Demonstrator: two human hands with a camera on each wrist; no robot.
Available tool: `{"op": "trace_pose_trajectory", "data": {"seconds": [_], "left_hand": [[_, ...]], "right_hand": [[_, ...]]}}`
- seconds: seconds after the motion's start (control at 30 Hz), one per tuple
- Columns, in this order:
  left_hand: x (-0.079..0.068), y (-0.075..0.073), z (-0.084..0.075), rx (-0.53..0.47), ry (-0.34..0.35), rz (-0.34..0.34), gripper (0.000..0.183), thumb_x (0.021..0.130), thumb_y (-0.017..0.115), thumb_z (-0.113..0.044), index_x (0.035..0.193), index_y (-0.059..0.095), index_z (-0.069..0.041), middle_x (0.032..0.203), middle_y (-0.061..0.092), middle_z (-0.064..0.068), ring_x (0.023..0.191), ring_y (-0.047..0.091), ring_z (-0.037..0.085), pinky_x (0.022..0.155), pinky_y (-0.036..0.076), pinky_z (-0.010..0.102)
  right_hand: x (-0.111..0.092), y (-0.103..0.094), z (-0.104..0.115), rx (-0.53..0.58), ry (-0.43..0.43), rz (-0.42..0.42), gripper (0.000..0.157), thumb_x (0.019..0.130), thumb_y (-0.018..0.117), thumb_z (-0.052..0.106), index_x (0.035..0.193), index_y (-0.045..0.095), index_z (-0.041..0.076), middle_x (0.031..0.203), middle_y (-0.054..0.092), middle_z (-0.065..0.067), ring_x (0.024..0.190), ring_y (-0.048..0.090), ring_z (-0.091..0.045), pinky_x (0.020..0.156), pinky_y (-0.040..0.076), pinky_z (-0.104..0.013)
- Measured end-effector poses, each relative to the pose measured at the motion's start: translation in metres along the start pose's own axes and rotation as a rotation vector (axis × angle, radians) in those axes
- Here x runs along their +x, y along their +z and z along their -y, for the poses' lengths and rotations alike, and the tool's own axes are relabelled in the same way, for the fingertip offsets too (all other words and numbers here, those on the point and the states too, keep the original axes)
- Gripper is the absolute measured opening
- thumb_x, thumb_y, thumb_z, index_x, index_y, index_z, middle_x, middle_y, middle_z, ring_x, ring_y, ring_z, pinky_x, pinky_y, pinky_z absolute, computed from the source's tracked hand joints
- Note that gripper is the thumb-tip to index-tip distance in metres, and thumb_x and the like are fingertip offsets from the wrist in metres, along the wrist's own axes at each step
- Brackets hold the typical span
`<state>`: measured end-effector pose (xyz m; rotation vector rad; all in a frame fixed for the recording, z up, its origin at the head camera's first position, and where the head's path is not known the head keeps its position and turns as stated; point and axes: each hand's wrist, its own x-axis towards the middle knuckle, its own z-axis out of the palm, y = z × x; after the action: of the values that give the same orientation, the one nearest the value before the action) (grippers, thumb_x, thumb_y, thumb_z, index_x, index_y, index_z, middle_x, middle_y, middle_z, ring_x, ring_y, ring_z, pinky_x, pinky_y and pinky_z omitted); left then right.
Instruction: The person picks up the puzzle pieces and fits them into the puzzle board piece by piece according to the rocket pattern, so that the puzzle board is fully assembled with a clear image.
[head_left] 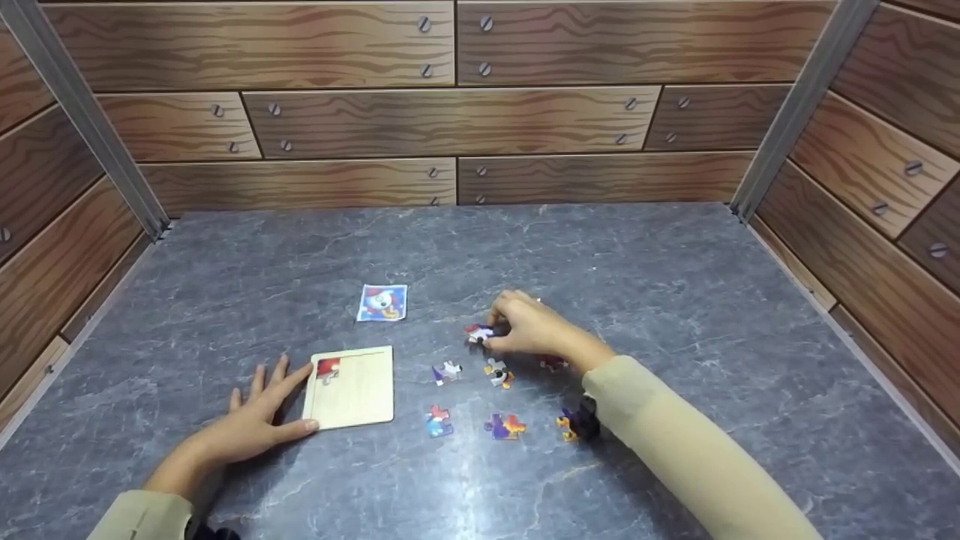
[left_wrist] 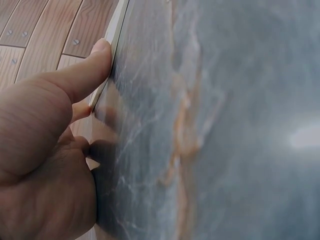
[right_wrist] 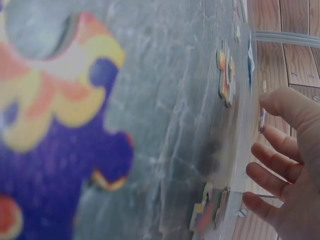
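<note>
My right hand pinches a red, white and purple jigsaw piece between thumb and fingers over the table. Seen edge-on in the right wrist view, that piece sits between the thumb and index finger. With fingers spread, my left hand rests at the left side of a pale wooden puzzle board. Its thumb touches the lower left corner and its index finger the upper left edge. One red piece lies in the board's upper left corner. In the left wrist view the thumb presses the board's edge.
Several loose pieces lie right of the board, among them a white-purple piece, a red-blue piece and a purple-orange piece. Another piece is partly covered by the right wrist. A picture card lies behind the board.
</note>
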<state>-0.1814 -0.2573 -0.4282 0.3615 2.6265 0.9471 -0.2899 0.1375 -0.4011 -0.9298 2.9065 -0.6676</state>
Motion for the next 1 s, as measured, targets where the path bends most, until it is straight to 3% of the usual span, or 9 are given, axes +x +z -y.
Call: {"op": "trace_pose_trajectory", "data": {"seconds": [0.63,1.0], "left_hand": [[-0.001,0.0,0.001,-0.019,0.005,0.012,0.085,0.085,0.061,-0.048,0.151,0.017,-0.018,0.15,-0.015,0.026,0.129,-0.028,0.047,0.087,-0.022,0.07],[0.0,0.0,0.002,-0.025,0.01,0.001,0.084,0.085,0.062,-0.048,0.151,0.017,-0.018,0.15,-0.015,0.026,0.129,-0.028,0.047,0.088,-0.023,0.069]], "right_hand": [[0.006,-0.001,0.007,0.061,-0.012,0.009,0.026,0.077,0.073,0.025,0.092,0.061,0.008,0.096,0.057,-0.003,0.094,0.052,-0.021,0.084,0.045,-0.038],[0.01,-0.001,0.017,0.04,-0.042,0.002,0.027,0.077,0.072,0.029,0.094,0.061,0.011,0.096,0.057,0.001,0.091,0.052,-0.017,0.08,0.046,-0.034]]}}
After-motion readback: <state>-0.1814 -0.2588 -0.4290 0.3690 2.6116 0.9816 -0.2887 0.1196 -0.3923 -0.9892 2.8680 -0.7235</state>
